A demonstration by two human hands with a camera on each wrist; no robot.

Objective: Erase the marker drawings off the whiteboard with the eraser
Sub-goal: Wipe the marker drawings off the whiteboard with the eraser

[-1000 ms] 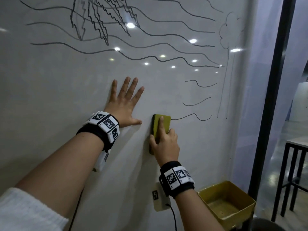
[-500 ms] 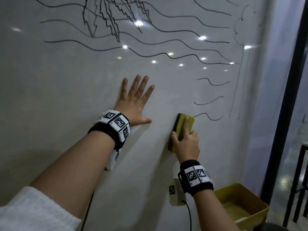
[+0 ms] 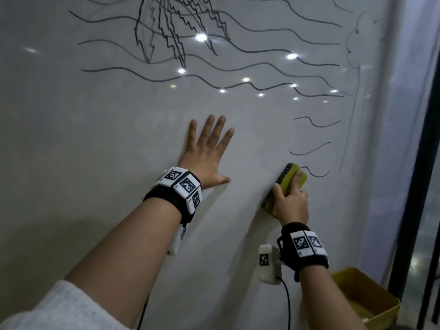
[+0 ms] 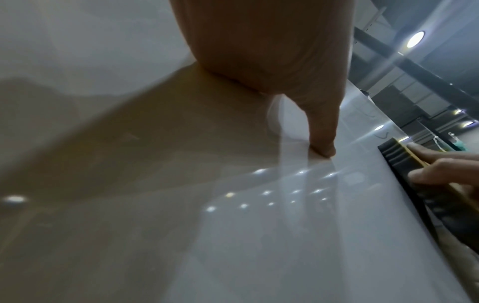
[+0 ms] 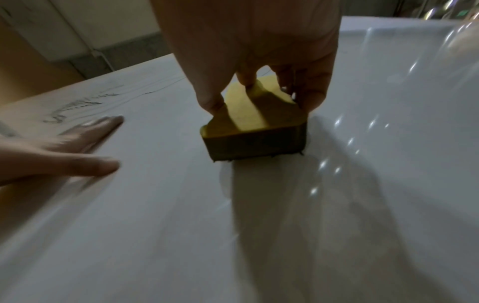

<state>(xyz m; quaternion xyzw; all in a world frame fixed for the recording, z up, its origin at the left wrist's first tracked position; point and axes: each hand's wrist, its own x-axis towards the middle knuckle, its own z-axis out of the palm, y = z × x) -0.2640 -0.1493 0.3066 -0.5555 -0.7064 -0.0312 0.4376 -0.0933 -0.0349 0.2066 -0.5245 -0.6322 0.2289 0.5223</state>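
Sliding toward the whiteboard's (image 3: 71,139) right edge, the eraser (image 3: 289,184), gripped by the right hand (image 3: 291,206) with curled fingers, has reached the lowest wavy line (image 3: 317,173). Left hand (image 3: 206,158) stays flat, fingers spread. Most drawings remain.

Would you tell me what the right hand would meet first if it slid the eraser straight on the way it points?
Probably the lowest short wavy line, just beyond the eraser gripped by the right hand.
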